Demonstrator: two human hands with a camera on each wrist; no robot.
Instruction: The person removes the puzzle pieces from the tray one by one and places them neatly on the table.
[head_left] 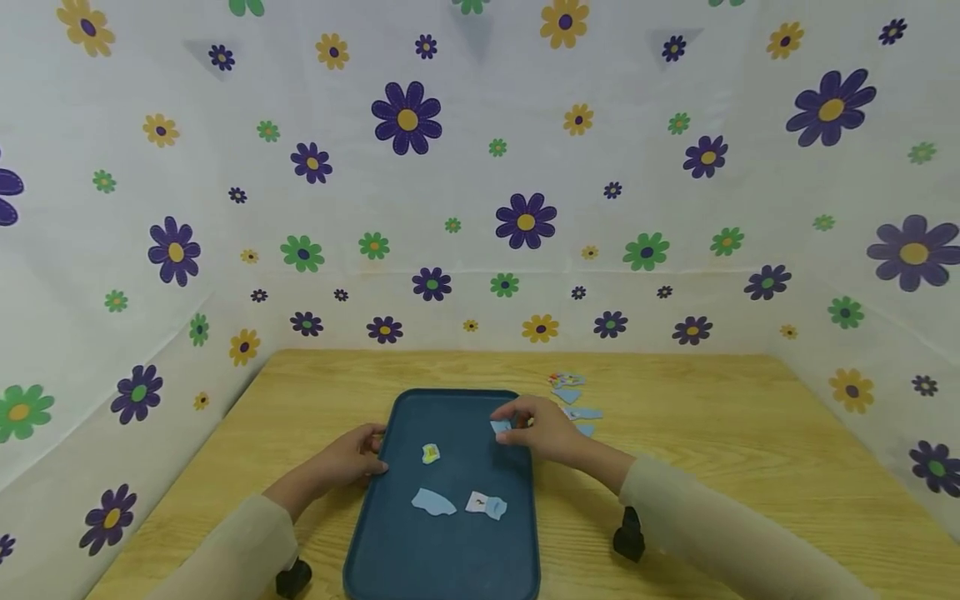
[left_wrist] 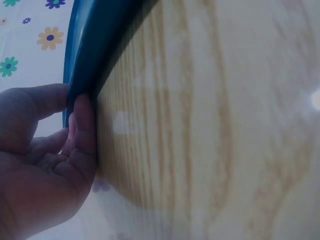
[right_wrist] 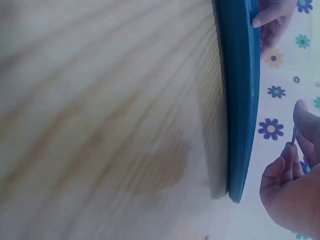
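My right hand (head_left: 542, 429) pinches a small light blue paper piece (head_left: 500, 427) between thumb and fingers, over the far right part of a dark blue tray (head_left: 442, 558). In the right wrist view the piece (right_wrist: 294, 135) appears edge-on as a thin line. With thumb and fingers at its rim, my left hand (head_left: 347, 457) holds the tray's left side; the left wrist view shows the hand (left_wrist: 50, 155) with the rim between thumb and fingers. On the tray lie a yellow-patterned piece (head_left: 431, 453), a plain light blue piece (head_left: 433, 502) and a white-and-blue piece with a printed mark (head_left: 486, 505).
Several more cut pieces (head_left: 567, 395) lie on the wooden table (head_left: 675, 467) beyond and right of the tray, partly hidden by my right hand. A flower-printed white sheet (head_left: 465, 183) stands round the table's back and sides.
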